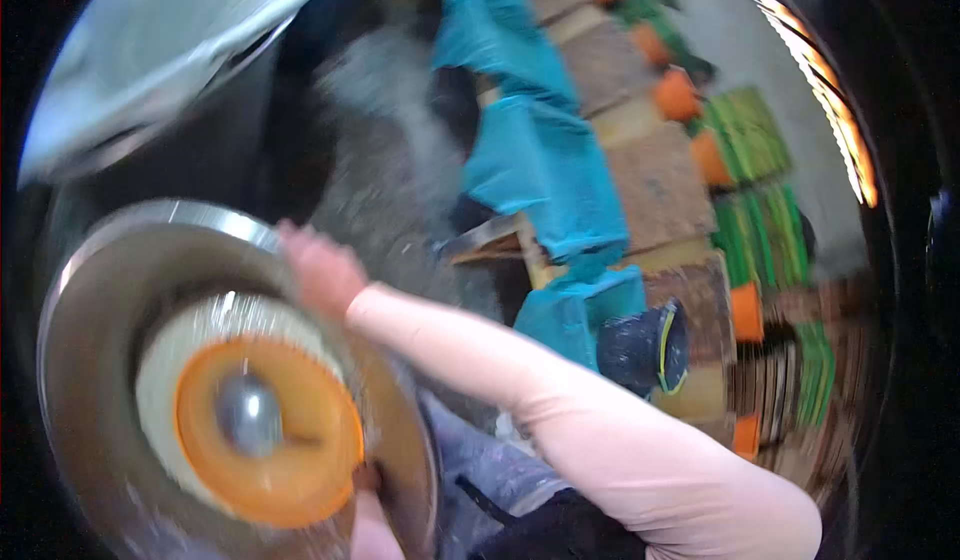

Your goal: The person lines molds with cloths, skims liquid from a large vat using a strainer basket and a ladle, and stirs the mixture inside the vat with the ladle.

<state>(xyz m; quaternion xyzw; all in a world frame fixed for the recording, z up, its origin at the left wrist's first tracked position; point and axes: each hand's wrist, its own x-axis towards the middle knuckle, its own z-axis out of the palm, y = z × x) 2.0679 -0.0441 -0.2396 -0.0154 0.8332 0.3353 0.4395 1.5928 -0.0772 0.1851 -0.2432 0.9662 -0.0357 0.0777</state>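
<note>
A large round metal pot (90, 290) stands at the lower left with pale, whitish contents (165, 360) inside. Within it sits an orange plastic basin (330, 470), tilted in my view, holding a shiny round metal piece (250, 415) whose kind I cannot make out. My left hand (368, 490) comes up from the bottom edge, its fingers closed on the basin's near rim. My right hand (325, 270), at the end of a pale pink sleeve, is closed over the far rim of the pot; motion blurs its fingers.
Another big metal vessel (170, 50) is at the upper left. Blue sheeting (550, 170) hangs along a row of brown boards (655, 185). A dark bucket (640, 350) with a yellow edge, orange containers (678, 95) and green stacks (750, 135) are to the right.
</note>
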